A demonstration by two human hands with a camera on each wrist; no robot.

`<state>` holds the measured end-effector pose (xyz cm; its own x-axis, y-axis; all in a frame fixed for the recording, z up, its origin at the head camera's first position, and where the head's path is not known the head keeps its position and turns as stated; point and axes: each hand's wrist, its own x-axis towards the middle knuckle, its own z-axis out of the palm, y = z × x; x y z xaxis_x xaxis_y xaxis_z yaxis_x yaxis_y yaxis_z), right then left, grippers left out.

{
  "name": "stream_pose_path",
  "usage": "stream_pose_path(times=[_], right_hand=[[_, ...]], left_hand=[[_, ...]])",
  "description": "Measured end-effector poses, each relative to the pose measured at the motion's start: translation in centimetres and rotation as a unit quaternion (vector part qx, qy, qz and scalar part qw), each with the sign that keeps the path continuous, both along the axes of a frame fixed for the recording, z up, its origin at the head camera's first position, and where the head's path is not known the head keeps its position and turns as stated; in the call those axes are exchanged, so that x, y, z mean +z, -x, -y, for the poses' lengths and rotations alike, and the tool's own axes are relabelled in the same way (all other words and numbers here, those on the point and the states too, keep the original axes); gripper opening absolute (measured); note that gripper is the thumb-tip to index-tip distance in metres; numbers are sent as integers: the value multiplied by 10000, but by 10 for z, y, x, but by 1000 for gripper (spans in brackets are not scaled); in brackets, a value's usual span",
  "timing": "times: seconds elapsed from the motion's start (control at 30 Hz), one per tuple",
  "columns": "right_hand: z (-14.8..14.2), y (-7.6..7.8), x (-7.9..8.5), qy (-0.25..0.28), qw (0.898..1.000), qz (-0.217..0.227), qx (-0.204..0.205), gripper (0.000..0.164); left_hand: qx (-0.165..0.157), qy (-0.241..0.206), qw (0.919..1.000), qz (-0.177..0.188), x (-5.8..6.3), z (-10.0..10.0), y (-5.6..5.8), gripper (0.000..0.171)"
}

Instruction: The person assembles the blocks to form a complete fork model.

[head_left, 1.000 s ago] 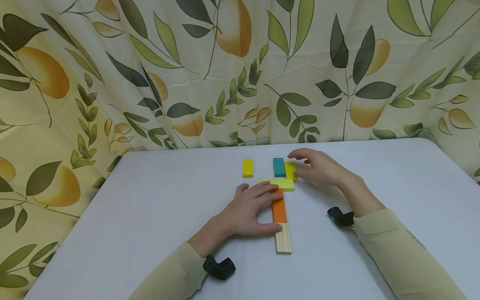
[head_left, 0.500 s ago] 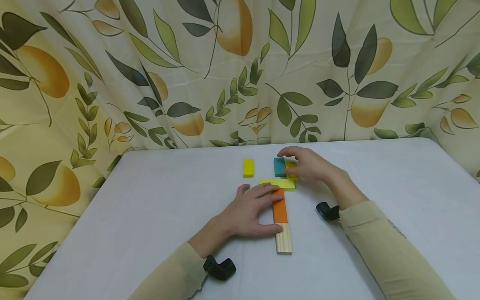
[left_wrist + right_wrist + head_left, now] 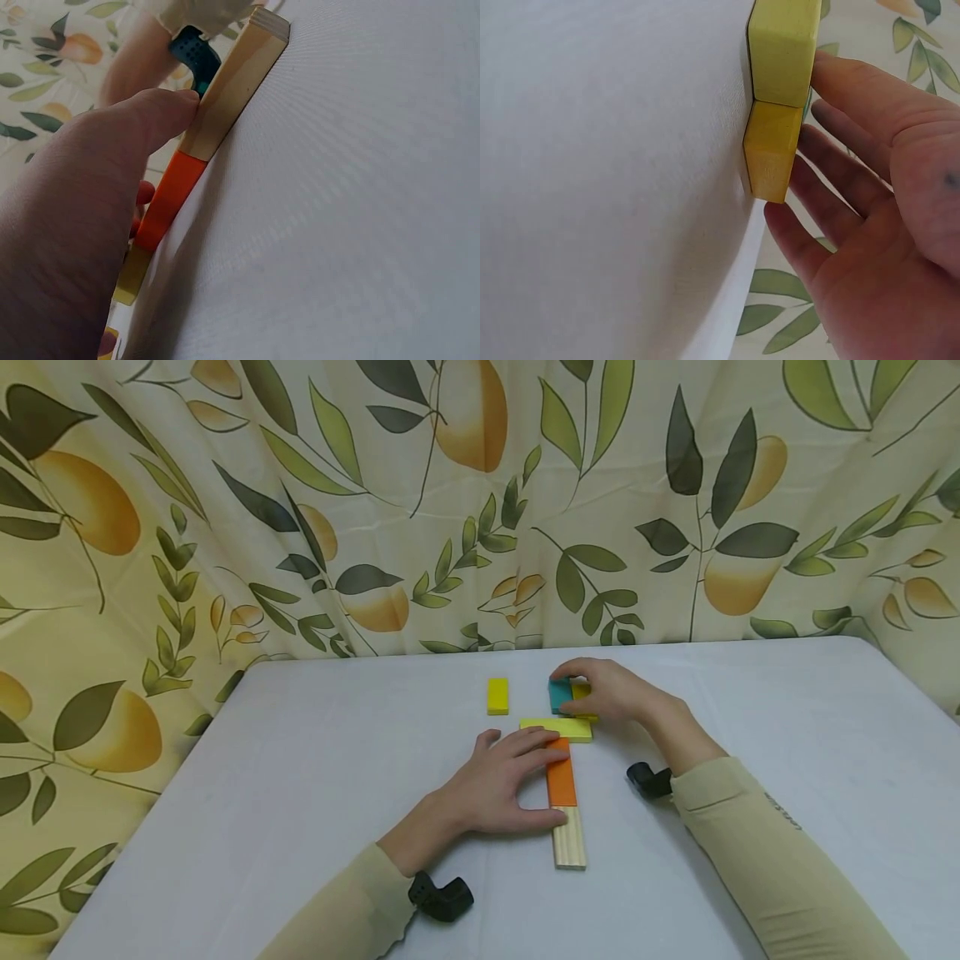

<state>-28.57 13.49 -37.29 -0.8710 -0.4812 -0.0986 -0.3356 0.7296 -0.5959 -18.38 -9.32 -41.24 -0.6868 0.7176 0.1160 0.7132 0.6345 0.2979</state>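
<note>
My right hand [image 3: 618,689] reaches over the far blocks, index finger and thumb at opposite ends of a teal block [image 3: 559,697]. Against that block's right side lies a yellow block [image 3: 581,691], partly hidden under the hand; the right wrist view shows this yellow block [image 3: 772,146] touching a pale yellow one [image 3: 784,64]. My left hand [image 3: 491,781] lies with fingers extended on the pale yellow crosswise block [image 3: 577,731] and the orange block [image 3: 561,785]. Its thumb touches the plain wooden block [image 3: 570,852], which meets the orange block [image 3: 171,199] end to end.
A separate yellow block [image 3: 497,696] lies left of the teal one. A white cloth covers the table [image 3: 300,793], and a leaf-and-fruit patterned curtain [image 3: 465,527] hangs behind it. Black camera mounts [image 3: 441,897] sit on both wrists.
My right hand has moved left from beside the yellow block to over the teal block, and its index finger and thumb have closed in on the teal block's ends. The left hand stays put.
</note>
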Motion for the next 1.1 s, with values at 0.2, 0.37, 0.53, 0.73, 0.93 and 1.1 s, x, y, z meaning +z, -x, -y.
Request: stream_pose_path(times=[0.2,0.37,0.53,0.73,0.93,1.1], right_hand=[[0,-1,1,14,9999,-115,19,44],[3,-1,1,99,9998,-196,36,45],[6,-1,1,69,9997,-211,64,45],[9,-1,1,-15,9999,-136,69,46],[11,-1,-1,-28,9999,-121,76,46],[10,-1,0,41,10000,-90,11,46]], left_hand=[[10,-21,10000,55,0,-1,0,69],[7,-14,9999,109,0,-1,0,69],[14,-33,9999,131,1,-1,0,69],[13,-89,9999,120,1,0,0,69],[10,-86,9999,131,0,0,0,69],[-6,-90,9999,97,0,0,0,68]])
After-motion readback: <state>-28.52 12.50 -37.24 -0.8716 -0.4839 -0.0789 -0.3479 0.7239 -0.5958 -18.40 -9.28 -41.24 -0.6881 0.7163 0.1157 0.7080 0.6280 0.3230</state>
